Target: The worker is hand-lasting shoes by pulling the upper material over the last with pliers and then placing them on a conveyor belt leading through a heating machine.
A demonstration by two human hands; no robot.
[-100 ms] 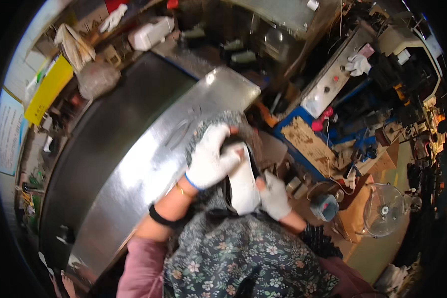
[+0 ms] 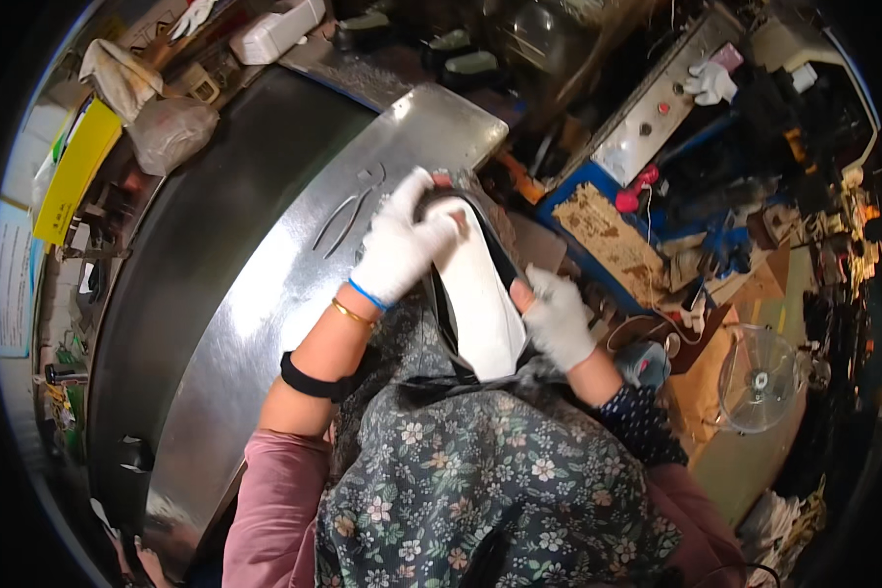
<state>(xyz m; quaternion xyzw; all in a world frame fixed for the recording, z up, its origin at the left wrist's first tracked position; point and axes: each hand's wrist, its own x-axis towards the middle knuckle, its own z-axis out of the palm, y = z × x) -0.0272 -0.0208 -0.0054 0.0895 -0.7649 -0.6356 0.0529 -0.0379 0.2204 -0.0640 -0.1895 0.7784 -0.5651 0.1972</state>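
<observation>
Pliers (image 2: pixel 348 218) lay on the steel table (image 2: pixel 265 294) as the gloved left hand (image 2: pixel 399 250) pressed closed over a shoe's (image 2: pixel 480 294) toe; the gloved right hand (image 2: pixel 562 318) gripped its side, at the table's edge.

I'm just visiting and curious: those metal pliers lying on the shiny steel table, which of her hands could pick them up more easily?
Probably the left hand. It rests on the top of the white shoe piece, right beside the pliers. The right hand grips the piece's far edge, away from the steel table.
</observation>
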